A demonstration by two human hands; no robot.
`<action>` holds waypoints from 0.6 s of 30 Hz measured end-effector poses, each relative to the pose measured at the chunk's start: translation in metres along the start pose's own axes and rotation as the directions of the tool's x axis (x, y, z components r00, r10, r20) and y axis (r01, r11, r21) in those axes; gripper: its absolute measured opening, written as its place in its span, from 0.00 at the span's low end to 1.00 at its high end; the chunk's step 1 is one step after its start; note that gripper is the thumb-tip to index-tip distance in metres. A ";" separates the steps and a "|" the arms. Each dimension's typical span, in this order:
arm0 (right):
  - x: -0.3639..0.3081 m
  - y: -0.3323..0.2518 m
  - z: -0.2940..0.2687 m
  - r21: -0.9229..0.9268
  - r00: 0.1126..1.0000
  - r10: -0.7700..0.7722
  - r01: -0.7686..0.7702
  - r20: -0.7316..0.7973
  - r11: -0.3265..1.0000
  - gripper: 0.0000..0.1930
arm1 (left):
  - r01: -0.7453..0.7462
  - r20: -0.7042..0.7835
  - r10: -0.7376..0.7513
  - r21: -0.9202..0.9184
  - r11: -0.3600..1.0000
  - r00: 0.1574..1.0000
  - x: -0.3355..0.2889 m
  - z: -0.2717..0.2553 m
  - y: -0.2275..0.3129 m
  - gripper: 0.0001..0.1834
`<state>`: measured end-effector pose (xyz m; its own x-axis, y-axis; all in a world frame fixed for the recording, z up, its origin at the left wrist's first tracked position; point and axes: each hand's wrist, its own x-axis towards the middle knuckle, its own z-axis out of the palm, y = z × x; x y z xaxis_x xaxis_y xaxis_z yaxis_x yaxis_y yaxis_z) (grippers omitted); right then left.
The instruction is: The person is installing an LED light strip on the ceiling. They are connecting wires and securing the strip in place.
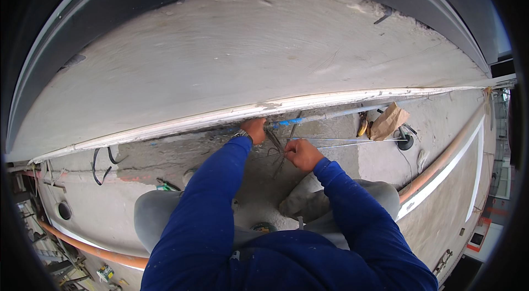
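Observation:
My left hand (255, 130) is closed at the left end of a pale conduit (330, 115), where a bundle of dark grey cables (272, 137) hangs down. Its fingertips are partly hidden against the wall base, but they seem to grip the bundle's upper end. Slightly nearer and to the right, my right hand (304, 154) pinches a thin cable strand between thumb and fingers. Blue tape (287, 122) wraps the conduit just right of the left hand. Thin white rods (344, 140) run from near my hands toward the right.
A torn brown paper bag (389, 121) sits at the right, beside a round dark opening (405, 142). Black cable loops (97, 167) stick up at the left. A green-handled tool (167, 185) lies by my left knee. An orange pipe (446, 150) borders the right.

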<state>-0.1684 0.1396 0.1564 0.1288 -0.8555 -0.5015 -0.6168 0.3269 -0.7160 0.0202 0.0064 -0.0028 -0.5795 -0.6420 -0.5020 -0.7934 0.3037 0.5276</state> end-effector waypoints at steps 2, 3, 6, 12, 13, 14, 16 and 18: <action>0.003 -0.001 -0.005 0.181 0.995 0.102 -0.098 -0.013 0.979 0.11 | 0.012 0.005 -0.012 0.008 1.000 1.000 0.002 -0.002 0.001 0.29; 0.006 -0.001 -0.007 0.270 0.988 0.152 -0.143 -0.012 0.952 0.12 | 0.006 -0.007 -0.006 0.012 1.000 1.000 0.001 -0.002 0.002 0.28; 0.021 0.003 -0.002 0.465 0.983 0.047 0.041 -0.177 0.884 0.14 | 0.003 -0.064 -0.002 0.026 1.000 0.998 0.001 0.002 -0.007 0.27; 0.024 -0.037 0.035 0.697 0.947 -0.210 0.322 -0.244 0.641 0.20 | 0.033 -0.009 -0.032 0.068 0.997 0.999 -0.007 -0.022 0.021 0.21; 0.024 -0.037 0.041 0.707 0.954 -0.168 0.296 -0.248 0.642 0.20 | 0.021 -0.035 -0.018 0.080 0.997 0.999 -0.009 -0.021 0.019 0.19; 0.025 -0.036 0.045 0.716 0.960 -0.124 0.271 -0.252 0.643 0.21 | 0.024 -0.075 -0.018 0.071 0.997 0.997 -0.010 -0.018 0.019 0.19; 0.026 -0.040 0.048 0.691 0.967 -0.062 0.221 -0.247 0.688 0.22 | 0.032 -0.150 -0.024 0.053 0.998 0.988 -0.014 -0.013 0.018 0.18; 0.022 -0.049 0.048 0.618 0.972 -0.026 0.168 -0.232 0.768 0.22 | 0.068 -0.109 -0.061 0.063 0.996 0.992 -0.011 -0.013 0.016 0.21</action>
<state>-0.0981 0.1234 0.1573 -0.0389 -0.9335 -0.3565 0.0275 0.3556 -0.9342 0.0163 0.0088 0.0201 -0.5062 -0.7320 -0.4559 -0.8412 0.3027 0.4481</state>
